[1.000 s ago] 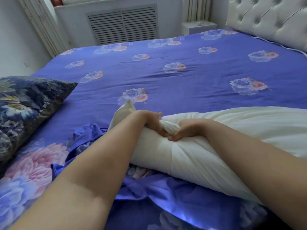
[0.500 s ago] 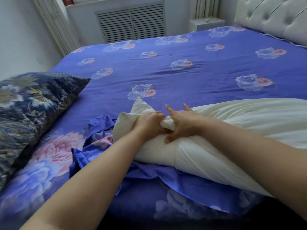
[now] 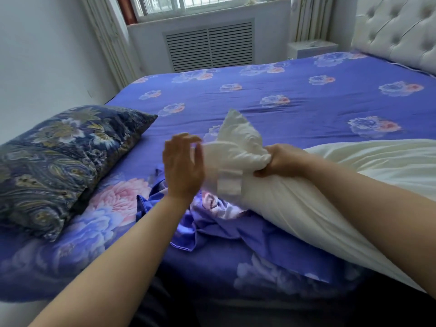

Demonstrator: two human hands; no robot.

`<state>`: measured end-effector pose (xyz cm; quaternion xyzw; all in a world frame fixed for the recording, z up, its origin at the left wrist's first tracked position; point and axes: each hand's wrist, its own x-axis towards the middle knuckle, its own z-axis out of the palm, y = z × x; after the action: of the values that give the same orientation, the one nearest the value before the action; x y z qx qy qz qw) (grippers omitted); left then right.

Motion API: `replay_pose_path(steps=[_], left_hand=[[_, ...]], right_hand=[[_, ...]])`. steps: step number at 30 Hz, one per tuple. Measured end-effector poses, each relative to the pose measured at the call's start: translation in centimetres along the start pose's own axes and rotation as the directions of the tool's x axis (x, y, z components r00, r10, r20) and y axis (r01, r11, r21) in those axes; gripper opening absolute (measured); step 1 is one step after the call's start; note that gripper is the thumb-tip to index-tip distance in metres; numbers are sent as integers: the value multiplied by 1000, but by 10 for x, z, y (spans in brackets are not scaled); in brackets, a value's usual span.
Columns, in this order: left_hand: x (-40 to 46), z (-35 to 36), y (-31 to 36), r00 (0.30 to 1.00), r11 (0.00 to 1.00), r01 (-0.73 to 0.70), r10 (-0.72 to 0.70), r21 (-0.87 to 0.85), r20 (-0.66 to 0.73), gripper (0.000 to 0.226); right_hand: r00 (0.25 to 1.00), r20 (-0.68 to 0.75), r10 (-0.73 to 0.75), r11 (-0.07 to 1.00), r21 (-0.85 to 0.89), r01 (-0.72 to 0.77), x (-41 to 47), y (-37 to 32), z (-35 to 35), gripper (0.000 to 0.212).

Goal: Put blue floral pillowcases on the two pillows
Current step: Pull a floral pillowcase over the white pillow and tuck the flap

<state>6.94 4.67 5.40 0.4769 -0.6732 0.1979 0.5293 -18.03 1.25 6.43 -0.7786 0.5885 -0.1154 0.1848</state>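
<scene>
place: home bedroom | evidence: bed [image 3: 306, 95] in floral sheet, tufted headboard [image 3: 398, 31], window [image 3: 188, 3], nightstand [image 3: 311, 49]

The right hand [image 3: 282, 161] is gripping the bunched end of the white fabric pillow [image 3: 295, 197]; the left hand [image 3: 182, 166] is hovering open just beside that end.

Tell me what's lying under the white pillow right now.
Crumpled blue floral fabric, likely a pillowcase, lies under the white pillow on the bed sheet. The right hand grips the pillow's end. How far the fabric runs beneath is hidden.
</scene>
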Motion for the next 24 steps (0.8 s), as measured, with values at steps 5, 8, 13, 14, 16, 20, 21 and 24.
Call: replay_pose_path(steps=[5,8,13,14,16,20,21,24], left_hand=[[-21,17,-52,436,662,678,-713,320,550,37],[-49,19,-41,193,784,375,-588,495,785,52],[-58,24,-52,270,798,262,-601,543,752,13],[-50,23,-52,236,733,446,-650,514,722,11],[-32,14,-41,166,434,869,-707,237,687,24],[3,-8,-25,-160,-474,875,-478,-101,864,30],[9,-11,-24,-214,-593,804,-369,-52,905,26],[6,-14,-31,-275,-304,938,-353,169,894,34]], right_hand=[[994,-76,80,996,39,-78,-2,11,-7,50],[995,-67,77,997,-25,-79,-3,6,10,52],[990,-117,77,995,-57,-84,-8,5,19,52],[988,-123,88,994,-53,-95,-8,7,18,53],[984,-135,116,991,-44,-123,-9,8,17,55],[978,-139,156,977,-121,-173,-4,2,22,56],[976,-146,159,972,-151,-181,-3,-1,25,55],[971,-191,143,954,-233,-186,-4,-10,36,52]])
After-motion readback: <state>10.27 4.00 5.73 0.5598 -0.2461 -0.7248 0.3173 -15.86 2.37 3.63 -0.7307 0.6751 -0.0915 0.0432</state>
